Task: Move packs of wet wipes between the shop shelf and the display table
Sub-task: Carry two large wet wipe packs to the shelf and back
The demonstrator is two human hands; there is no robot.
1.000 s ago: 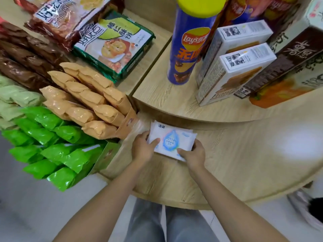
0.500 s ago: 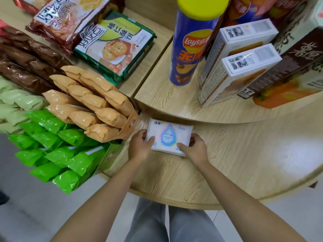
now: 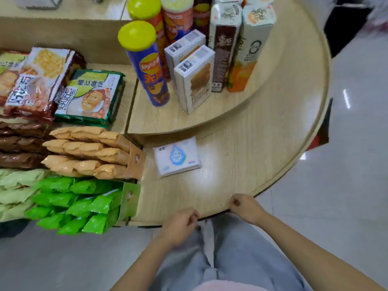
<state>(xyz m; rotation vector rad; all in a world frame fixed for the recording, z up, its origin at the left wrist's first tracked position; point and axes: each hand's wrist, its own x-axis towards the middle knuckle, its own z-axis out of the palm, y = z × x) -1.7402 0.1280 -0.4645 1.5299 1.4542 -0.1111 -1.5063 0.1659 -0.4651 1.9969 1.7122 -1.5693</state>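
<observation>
A white pack of wet wipes point(image 3: 176, 157) with a blue drop on its label lies flat on the lower level of the round wooden display table point(image 3: 247, 164), close to the step of the raised level. My left hand point(image 3: 179, 225) hangs at the table's near edge, fingers loosely curled, holding nothing. My right hand point(image 3: 244, 207) is at the same edge further right, also loosely curled and empty. Both hands are well clear of the pack.
Orange snack packs point(image 3: 90, 152) and green snack packs point(image 3: 77, 204) in open cartons lie left of the wipes. On the raised level stand a blue crisp tube point(image 3: 147, 70), white biscuit boxes point(image 3: 194, 78) and tall drink cartons point(image 3: 241, 45). Grey floor lies to the right.
Both hands let go of the wet wipes pack and drew back to the table's near edge. The pack stays lying on the table. The camera pulled back.
</observation>
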